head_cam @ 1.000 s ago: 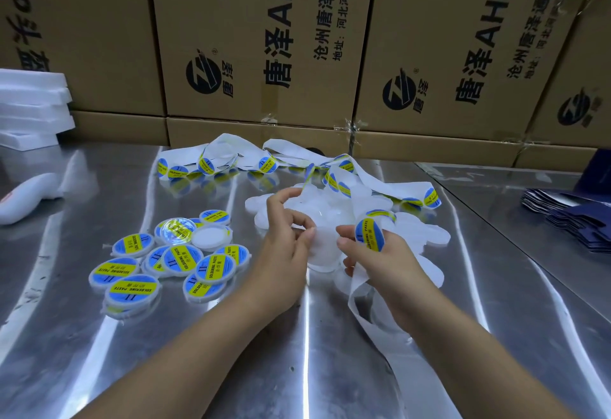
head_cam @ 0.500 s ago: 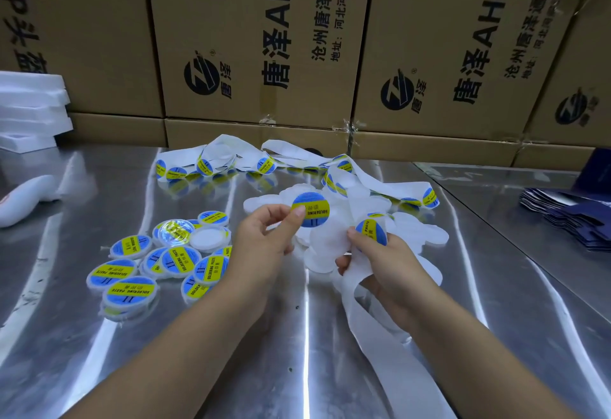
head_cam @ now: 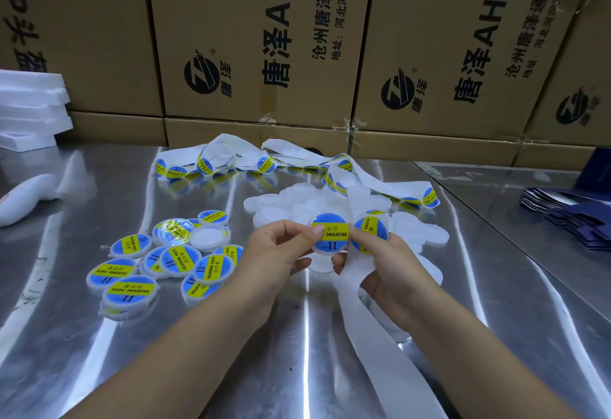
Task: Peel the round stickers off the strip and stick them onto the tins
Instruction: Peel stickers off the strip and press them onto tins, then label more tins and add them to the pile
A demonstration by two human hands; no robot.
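A: While the left hand (head_cam: 277, 253) pinches the small round translucent plastic tin (head_cam: 323, 256), thumb lying on the round blue-and-yellow paper sticker (head_cam: 332, 236) on its lid, what worries you?

B: The sticker itself. I judge it is only partly pressed down. If the thumb rubs from one side, a crease or bubble may get trapped, or the label may end up off-centre.

A: And the right hand (head_cam: 390, 273)?

B: Its fingers curl round the long white paper backing strip (head_cam: 373, 329), with the next blue-and-yellow sticker (head_cam: 372, 230) held just right of the tin, almost touching it. I cannot tell whether that one's edge has lifted. If it has, it could catch on the tin or on a fingertip.

A: The strip trails a long way.

B: Yes, from the right hand it runs near and right across the shiny steel worktop (head_cam: 304, 336), beside the right forearm. A forearm dragging on it could jerk the grip. Its far loops lie tangled beyond the heap of bare white tins (head_cam: 291, 203), so a hard pull might snag or sweep tins aside.

A: And the finished ones?

B: The pile of labelled tins (head_cam: 165, 263) sits left, well apart from both hands. They overlap, so another one dropped there could slide on that slick metal.
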